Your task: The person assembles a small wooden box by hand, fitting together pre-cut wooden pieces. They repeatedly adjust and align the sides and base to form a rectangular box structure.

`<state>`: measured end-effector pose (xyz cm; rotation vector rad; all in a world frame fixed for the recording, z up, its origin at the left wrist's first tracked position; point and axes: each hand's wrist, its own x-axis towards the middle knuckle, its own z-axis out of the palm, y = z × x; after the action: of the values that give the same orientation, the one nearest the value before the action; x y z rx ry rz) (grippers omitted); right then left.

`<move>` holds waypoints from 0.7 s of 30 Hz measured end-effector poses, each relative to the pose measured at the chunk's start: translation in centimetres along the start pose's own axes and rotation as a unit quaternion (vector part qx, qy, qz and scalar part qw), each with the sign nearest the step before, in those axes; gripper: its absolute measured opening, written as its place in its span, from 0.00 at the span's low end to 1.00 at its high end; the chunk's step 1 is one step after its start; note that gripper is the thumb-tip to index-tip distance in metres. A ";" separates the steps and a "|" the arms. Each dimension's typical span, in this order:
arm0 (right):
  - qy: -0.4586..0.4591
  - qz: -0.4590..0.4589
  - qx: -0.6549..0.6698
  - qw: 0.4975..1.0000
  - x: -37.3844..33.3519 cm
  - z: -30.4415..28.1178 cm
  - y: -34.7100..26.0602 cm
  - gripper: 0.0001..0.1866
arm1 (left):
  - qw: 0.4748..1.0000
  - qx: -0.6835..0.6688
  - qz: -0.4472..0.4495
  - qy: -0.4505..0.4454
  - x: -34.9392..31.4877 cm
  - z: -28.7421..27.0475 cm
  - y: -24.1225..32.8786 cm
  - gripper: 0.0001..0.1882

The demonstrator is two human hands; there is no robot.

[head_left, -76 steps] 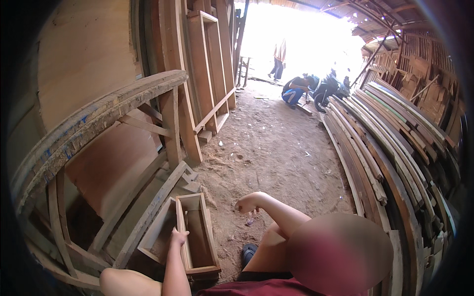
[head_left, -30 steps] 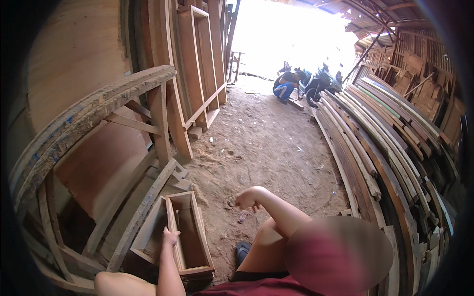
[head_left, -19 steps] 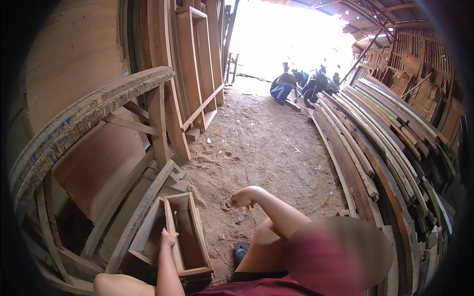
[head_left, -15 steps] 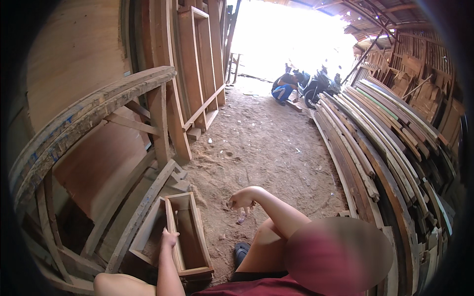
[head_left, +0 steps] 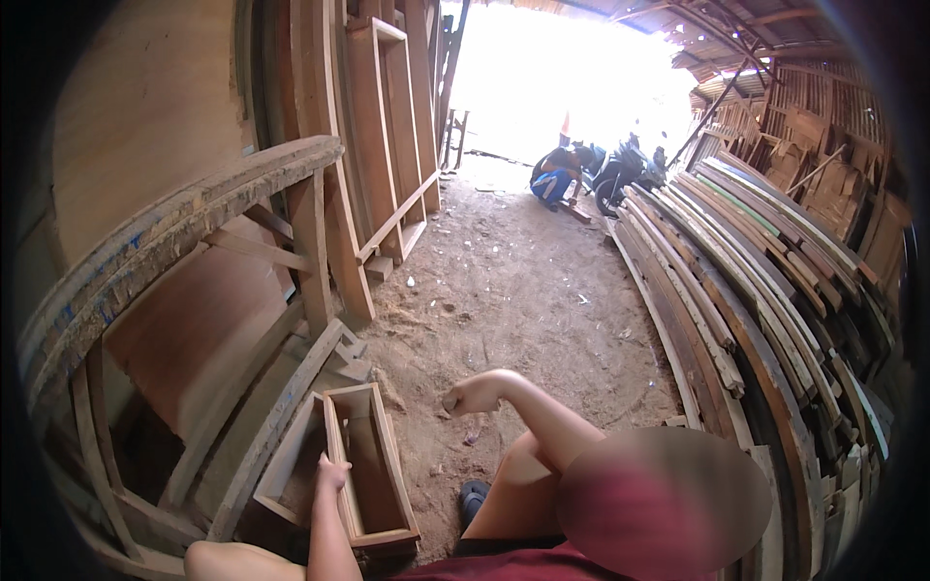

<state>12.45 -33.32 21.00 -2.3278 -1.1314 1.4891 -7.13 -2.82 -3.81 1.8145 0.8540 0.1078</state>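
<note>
Low in front of me stands an open wooden box (head_left: 402,494), seen from above, with a long rail dividing it lengthwise into two compartments. My left hand (head_left: 333,473) is closed round that rail, near its middle. Out to the right of the box, above the sandy ground, my right hand (head_left: 477,395) is held with its fingers curled. A small brownish piece shows at its fingertips, too small to name. That hand is apart from the box, with my bent knee (head_left: 509,474) below it.
A rough wooden trestle (head_left: 184,208) stands at the left, near upright door frames (head_left: 387,126). Long planks (head_left: 736,290) are stacked along the right. Far ahead a person (head_left: 557,174) crouches beside a motorbike (head_left: 620,174). Sandy ground (head_left: 513,290) runs between.
My right hand has turned slightly and its fingers are drawn in more, showing the small piece. My left hand stays on the rail. The far person has shifted a little.
</note>
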 end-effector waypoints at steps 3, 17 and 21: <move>-0.004 0.124 -0.089 0.988 2.6 0.0 3.2 0.29 | 1.000 -0.015 0.006 0.014 0.0 1.0 0.2 0.41; 0.013 0.095 -0.024 0.995 2.4 -0.2 3.4 0.22 | 1.000 -0.017 -0.005 -0.022 0.3 0.6 0.1 0.37; 0.018 0.097 -0.037 0.994 1.8 -0.3 2.0 0.26 | 1.000 0.001 -0.003 -0.007 0.9 0.1 -0.9 0.36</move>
<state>14.09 -33.42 18.89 -2.5688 -0.9935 1.4828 -6.89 -2.22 -4.87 1.8128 0.8500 0.0901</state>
